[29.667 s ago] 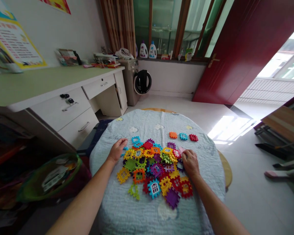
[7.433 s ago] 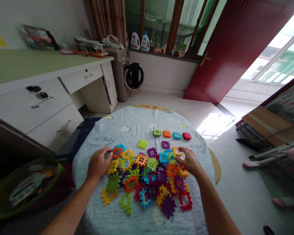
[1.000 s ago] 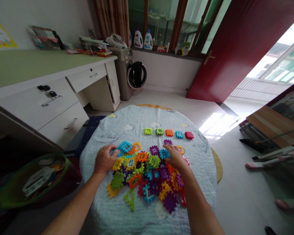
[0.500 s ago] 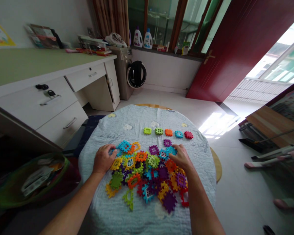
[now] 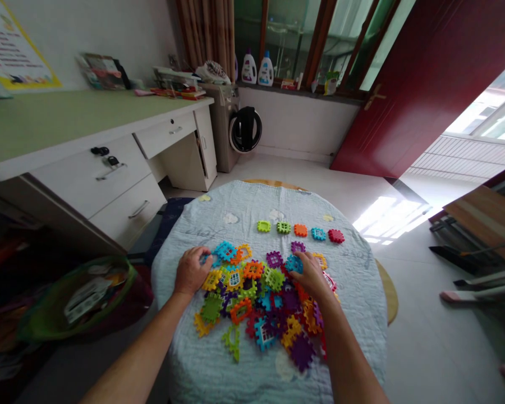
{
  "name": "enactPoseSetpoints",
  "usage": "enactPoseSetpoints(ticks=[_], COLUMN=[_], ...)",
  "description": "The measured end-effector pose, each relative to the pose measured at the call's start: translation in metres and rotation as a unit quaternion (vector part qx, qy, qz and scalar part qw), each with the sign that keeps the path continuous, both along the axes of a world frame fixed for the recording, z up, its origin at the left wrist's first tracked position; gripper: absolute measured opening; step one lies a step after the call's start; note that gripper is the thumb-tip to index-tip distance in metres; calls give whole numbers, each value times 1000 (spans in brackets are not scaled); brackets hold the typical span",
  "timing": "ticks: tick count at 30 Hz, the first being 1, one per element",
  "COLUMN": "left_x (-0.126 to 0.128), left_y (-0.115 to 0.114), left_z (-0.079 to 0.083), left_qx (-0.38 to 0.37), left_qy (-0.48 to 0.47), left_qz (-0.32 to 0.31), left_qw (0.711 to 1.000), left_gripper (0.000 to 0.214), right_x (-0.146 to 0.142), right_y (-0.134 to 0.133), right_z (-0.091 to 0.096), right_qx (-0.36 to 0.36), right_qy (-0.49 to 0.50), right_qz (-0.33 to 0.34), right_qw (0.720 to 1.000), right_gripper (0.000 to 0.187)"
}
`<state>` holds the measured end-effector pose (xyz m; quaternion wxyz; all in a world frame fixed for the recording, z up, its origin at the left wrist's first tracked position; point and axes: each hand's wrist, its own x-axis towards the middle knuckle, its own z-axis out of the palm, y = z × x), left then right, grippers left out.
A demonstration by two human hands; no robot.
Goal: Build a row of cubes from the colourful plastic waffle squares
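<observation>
A loose heap of colourful interlocking plastic building blocks lies on the cloth-covered table (image 5: 219, 210). My left hand (image 5: 192, 270) rests at the heap's left edge, thumb and fingers closed round a blue block (image 5: 205, 259). Beside it lie another blue block (image 5: 225, 251) and a yellow one (image 5: 211, 279). At the heap's far right side, my right hand (image 5: 311, 275) has its fingers on a blue block (image 5: 293, 264), partly covered by them. A purple block (image 5: 274, 258) sits just left of that. Beyond the heap stands a row of several blocks, from a lime one (image 5: 264, 226) to a red one (image 5: 336, 235).
A green-topped desk (image 5: 109, 112) stands at the left, with a washing machine (image 5: 225, 123) past it. On the floor at left sits a bag (image 5: 122, 292) of mixed items. A red door (image 5: 387, 90) is at the right.
My right hand has shifted left across the blue blocks, uncovering yellow and pink blocks on its right. My left hand keeps its place at the heap. The whole view has turned slightly left.
</observation>
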<state>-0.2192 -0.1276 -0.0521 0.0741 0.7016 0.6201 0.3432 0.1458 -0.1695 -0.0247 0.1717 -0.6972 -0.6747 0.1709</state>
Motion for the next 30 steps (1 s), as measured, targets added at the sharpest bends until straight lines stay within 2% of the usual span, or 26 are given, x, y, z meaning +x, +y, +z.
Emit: enactPoseSetpoints(ticks=[4, 7, 9, 12, 17, 20, 23, 26, 30], left_x=[-1, -2, -2, -2, -2, -2, -3, -3, -3], left_y=[1, 2, 2, 3, 2, 2, 2, 3, 3], left_z=[-3, -4, -4, -4, -3, -4, -5, -6, -7], left_qx=[4, 5, 5, 3, 2, 4, 9, 12, 13], left_qy=[2, 3, 5, 5, -1, -1, -2, -3, -3], left_qz=[-4, -4, -4, -5, -5, -4, -5, -9, -9], left_qw=[1000, 1000, 1000, 1000, 1000, 1000, 1000, 1000, 1000], left_gripper=[18, 19, 19, 20, 20, 19, 19, 19, 19], right_x=[14, 15, 8, -12, -39, -38, -31, -30, -35], right_y=[2, 3, 5, 7, 11, 12, 12, 9, 5], right_z=[4, 12, 19, 25, 24, 25, 28, 29, 26], right_qx=[37, 17, -9, -39, -96, -88, -49, -11, -16], right_qy=[101, 209, 272, 299, 278, 197, 99, 43, 5], right_qz=[-53, -91, -86, -45, 25, -13, -47, -41, -25], right_qw=[993, 974, 958, 952, 955, 976, 993, 998, 1000], right_gripper=[54, 50, 48, 47, 40, 40, 42, 46, 48])
